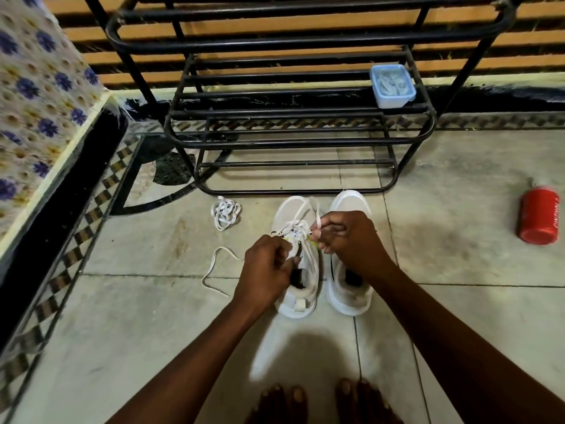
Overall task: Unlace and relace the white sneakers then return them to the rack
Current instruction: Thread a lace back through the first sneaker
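Note:
Two white sneakers stand side by side on the tiled floor, toes toward the black metal rack (293, 142). The left sneaker (293, 215) has a white lace partly threaded through its eyelets. My left hand (266, 270) pinches the lace at the shoe's left side, and that lace's free end (214, 267) trails over the floor. My right hand (348, 237) pinches the other lace end just above the tongue. The right sneaker (348, 206) has no lace that I can see and lies partly under my right wrist. A second loose white lace (225, 213) sits bunched on the floor left of the shoes.
A pale blue plastic box (393, 85) rests on a lower rack shelf at the right. A red bottle (538, 215) lies on the floor far right. A cloth-covered bed or bench edge (39, 123) runs along the left. My bare feet (321, 402) are at the bottom.

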